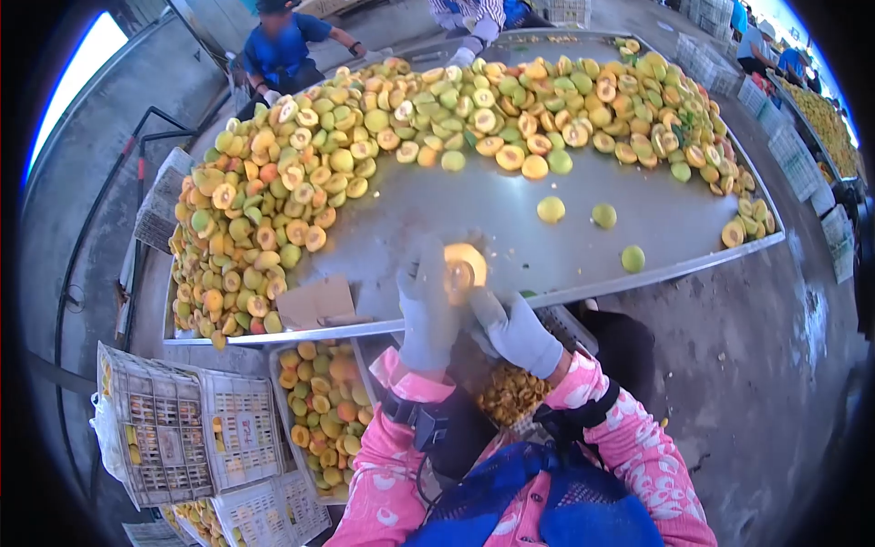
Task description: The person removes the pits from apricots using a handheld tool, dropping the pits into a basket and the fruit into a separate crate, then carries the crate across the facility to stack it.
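My left hand (424,314), in a pale grey glove, is closed around a cut peach (467,266) above the near edge of the metal table (437,210). The peach's orange cut face shows, blurred by motion. My right hand (518,333), also gloved, is just below and right of it with its fingers curled together. What those fingers hold, if anything, is hidden. A large heap of halved peaches (346,164) curves along the far and left sides of the table. Beneath my hands stands a container of brownish-yellow pieces, perhaps pits (512,394).
Loose peaches (603,215) and a piece of cardboard (314,303) lie on the table. A crate of peaches (324,410) stands below its front edge, beside stacked plastic crates (196,424). Across the table are a person in blue (283,50) and another in striped sleeves (474,23).
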A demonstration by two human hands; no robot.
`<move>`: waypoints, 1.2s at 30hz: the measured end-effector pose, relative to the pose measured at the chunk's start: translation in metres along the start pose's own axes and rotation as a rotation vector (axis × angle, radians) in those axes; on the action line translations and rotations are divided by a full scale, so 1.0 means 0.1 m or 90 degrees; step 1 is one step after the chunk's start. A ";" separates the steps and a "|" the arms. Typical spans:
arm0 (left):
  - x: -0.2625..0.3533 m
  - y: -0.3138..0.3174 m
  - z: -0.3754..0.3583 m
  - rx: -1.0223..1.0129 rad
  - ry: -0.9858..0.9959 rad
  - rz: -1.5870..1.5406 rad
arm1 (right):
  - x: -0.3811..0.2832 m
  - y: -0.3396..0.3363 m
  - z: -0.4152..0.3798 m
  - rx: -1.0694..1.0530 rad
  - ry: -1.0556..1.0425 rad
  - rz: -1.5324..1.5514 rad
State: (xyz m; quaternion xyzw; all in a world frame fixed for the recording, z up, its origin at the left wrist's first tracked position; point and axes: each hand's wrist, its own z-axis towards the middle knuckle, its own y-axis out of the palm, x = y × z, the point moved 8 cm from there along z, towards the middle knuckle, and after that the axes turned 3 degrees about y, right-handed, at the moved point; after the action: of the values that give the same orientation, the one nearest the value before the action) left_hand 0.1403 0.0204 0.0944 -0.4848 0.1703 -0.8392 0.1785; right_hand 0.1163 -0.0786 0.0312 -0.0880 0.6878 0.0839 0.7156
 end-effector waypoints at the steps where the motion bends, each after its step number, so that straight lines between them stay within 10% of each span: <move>1: 0.07 -0.02 0.01 0.046 -0.030 -0.137 | 0.04 0.02 -0.02 -0.009 0.051 0.082; 6: 0.06 -0.09 -0.05 0.129 -0.065 -0.312 | 0.06 0.13 -0.09 -0.022 0.142 0.180; 9: 0.12 -0.07 -0.06 0.099 -0.026 -0.340 | -0.26 -0.03 -0.11 0.046 -0.085 0.077; 12: 0.16 -0.18 -0.06 0.130 -0.020 -0.480 | -0.14 0.07 -0.17 -0.167 0.231 0.261; 15: -0.01 -0.06 -0.02 -0.175 -0.188 -0.308 | -0.10 0.02 -0.13 -0.200 0.202 0.118; 18: -0.14 -0.08 -0.07 -0.051 -0.139 -0.181 | -0.23 0.11 -0.14 -0.189 0.047 0.016; 20: -0.09 -0.01 -0.14 0.022 -0.124 -0.210 | -0.05 0.24 -0.36 -0.325 0.368 0.324; 25: -0.05 0.16 -0.16 0.074 -0.178 -0.513 | -0.07 0.36 -0.51 -0.468 0.398 0.538; 29: -0.17 0.26 -0.19 0.009 -0.286 -0.380 | 0.00 0.41 -0.59 -0.447 0.452 0.666; 34: -0.24 0.37 -0.26 -0.077 -0.001 -0.301 | 0.06 0.49 -0.75 -0.579 0.474 0.835; 36: -0.80 0.57 -0.46 -0.007 -0.141 -0.428 | 0.12 0.49 -0.72 -0.566 0.428 0.851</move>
State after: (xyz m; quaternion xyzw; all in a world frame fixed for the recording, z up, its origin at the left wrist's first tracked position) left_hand 0.1451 0.0122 -0.0134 -0.6026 -0.0148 -0.7924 -0.0932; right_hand 0.0352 -0.0482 0.0156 0.0427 0.6737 0.7169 0.1745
